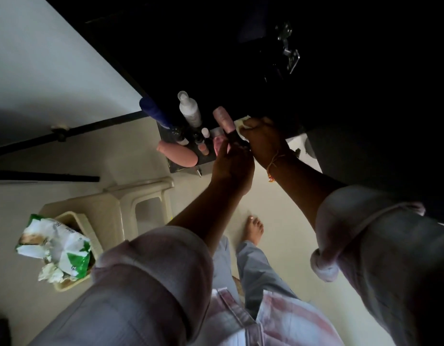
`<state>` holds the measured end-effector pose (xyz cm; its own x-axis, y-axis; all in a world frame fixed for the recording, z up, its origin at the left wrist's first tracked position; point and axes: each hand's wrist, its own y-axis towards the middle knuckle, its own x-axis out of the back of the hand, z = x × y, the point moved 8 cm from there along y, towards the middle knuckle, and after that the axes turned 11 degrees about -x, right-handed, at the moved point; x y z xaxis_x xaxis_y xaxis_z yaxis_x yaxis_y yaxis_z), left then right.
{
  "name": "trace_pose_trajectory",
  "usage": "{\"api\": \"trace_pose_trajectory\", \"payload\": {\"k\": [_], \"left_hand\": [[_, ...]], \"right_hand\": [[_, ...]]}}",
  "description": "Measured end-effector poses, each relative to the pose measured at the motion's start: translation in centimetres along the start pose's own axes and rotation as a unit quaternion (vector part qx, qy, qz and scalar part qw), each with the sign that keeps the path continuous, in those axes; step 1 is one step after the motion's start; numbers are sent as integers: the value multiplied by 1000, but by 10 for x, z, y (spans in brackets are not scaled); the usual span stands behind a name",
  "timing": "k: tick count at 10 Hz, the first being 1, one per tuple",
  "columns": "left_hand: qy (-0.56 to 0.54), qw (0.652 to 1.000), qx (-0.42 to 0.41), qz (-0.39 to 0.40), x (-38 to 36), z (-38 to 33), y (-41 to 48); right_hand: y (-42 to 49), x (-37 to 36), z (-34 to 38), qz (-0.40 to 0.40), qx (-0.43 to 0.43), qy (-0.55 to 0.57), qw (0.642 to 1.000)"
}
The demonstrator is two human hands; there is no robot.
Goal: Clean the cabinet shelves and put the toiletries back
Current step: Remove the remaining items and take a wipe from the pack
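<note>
My left hand (232,166) grips the dark lower end of a pink bottle (223,119) and holds it up beside the cabinet. My right hand (262,138) holds a pale wipe (241,122) pressed against the dark cabinet shelf (278,101). Just left of my hands stands a small dark shelf (181,166) with toiletries on it: a white bottle (189,109), a blue tube (154,112), a pink bottle lying on its side (177,153) and several small vials (204,141).
A cream plastic stool (141,198) stands on the floor at the left, with a tray (66,285) holding a green-and-white wipes pack (56,245) and crumpled wipes. A metal hinge (288,48) shows inside the dark cabinet. My bare foot (253,229) is below.
</note>
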<state>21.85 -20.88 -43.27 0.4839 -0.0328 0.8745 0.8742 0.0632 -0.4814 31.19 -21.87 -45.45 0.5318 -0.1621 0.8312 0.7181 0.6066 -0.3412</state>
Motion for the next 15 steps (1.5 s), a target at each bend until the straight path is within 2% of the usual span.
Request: {"api": "trace_pose_trajectory", "payload": {"k": [1, 2, 3, 4, 5, 6, 7, 8, 9, 10, 11, 14, 15], "left_hand": [[-43, 999, -24, -14, -4, -14, -21], [-73, 996, -26, -46, -1, -19, -36], [-107, 989, -12, -99, -6, -24, -53], [-131, 983, -2, -130, -6, -24, -63], [-175, 976, 3, -131, -6, -26, -73], [-368, 921, 38, -119, -1, -20, -82], [-507, 840, 116, -157, 1, -9, -91], [-602, 747, 209, -187, 8, 0, -101], [-695, 649, 255, -178, 6, -2, -106], [-794, 525, 257, -167, 17, -10, -116], [-832, 468, 237, -179, 30, -9, -133], [-844, 402, 280, -219, 2, 28, -188], [-854, 368, 289, -228, -14, 42, -209]], "right_hand": [[-9, -2, -4, 12, -17, 11, 1000], [-16, -2, 2, 30, 15, 29, 999], [-30, -6, 2, 56, 24, -20, 998], [-41, -9, 5, 43, 39, -50, 997], [-60, -13, -4, 118, 35, -66, 990], [-81, 9, -19, 68, -8, -2, 998], [-99, 27, -30, 32, -62, 57, 996], [-123, 48, -34, 11, -120, 165, 979], [-139, 59, -23, 4, -128, 230, 965], [-152, 64, -1, 12, -104, 265, 959], [-161, 64, 26, 31, -65, 292, 954], [-172, 44, 81, 90, -16, 290, 953], [-173, 24, 105, 126, 2, 295, 947]]}}
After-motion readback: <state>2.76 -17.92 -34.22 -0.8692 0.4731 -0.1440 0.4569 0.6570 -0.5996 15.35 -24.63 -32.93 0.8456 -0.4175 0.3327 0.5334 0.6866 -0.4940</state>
